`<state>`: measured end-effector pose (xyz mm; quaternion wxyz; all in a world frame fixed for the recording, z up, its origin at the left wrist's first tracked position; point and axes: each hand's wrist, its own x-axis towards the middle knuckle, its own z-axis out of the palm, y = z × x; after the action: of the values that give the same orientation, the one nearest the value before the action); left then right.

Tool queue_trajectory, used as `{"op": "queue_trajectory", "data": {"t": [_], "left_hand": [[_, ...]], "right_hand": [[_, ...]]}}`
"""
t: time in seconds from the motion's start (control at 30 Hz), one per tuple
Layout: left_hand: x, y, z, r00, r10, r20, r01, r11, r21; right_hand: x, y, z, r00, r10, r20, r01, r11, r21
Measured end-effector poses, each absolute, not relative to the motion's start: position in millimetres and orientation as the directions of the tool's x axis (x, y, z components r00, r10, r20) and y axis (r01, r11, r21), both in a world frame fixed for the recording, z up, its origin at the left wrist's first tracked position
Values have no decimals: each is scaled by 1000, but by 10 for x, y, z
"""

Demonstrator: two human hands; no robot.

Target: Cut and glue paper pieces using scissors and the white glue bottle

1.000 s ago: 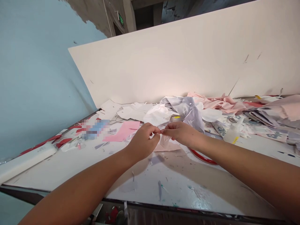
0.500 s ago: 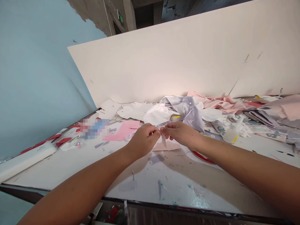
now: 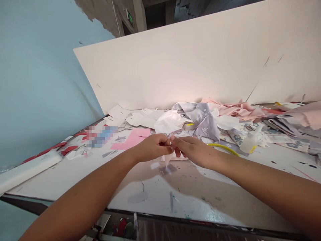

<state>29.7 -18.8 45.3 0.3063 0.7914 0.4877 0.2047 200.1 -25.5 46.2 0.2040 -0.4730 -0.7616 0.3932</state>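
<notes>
My left hand and my right hand meet over the middle of the table, fingertips touching. Both are closed in a pinch on a small pale fabric strip, whose lower end hangs below the fingers. Most of the strip is hidden by the hands. Under them lies a flat pale pink cloth piece. A grey-lilac scrap rests on the table just nearer to me. Beside my right wrist a curved yellow band shows, partly covered by the forearm.
White paper-like pieces, lilac cloth and pink cloth are heaped along the upright white board. A translucent squeeze bottle leans at right. A pink sheet and a long white box lie at left.
My hands have turned slightly and the strip hangs a little lower and further left. My right forearm has shifted down, covering a red curved band and uncovering the yellow one.
</notes>
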Motion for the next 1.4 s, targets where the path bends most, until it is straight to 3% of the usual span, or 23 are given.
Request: {"op": "queue_trajectory", "data": {"t": [0.1,0.27,0.47,0.63,0.9,1.4], "left_hand": [[260,-167,460,535,845,-1,608,-385,694],[215,-125,433,510,860,0,637,-378,672],[185,-117,454,502,865,18,652,-392,648],[187,-119,481,519,853,50,650,-432,625],[174,-103,487,521,849,88,663,-468,585],[111,-14,446,470,882,30,761,-422,493]], "right_hand": [[2001,-277,474,-481,875,-52,546,252,-799],[2020,-268,476,-461,887,-36,543,250,-802],[2106,-152,474,-336,920,203,561,368,-741],[2187,-58,396,-476,863,172,574,453,-682],[2169,20,317,-586,770,254,560,611,-559],[2150,24,323,-535,819,207,628,549,-552]]}}
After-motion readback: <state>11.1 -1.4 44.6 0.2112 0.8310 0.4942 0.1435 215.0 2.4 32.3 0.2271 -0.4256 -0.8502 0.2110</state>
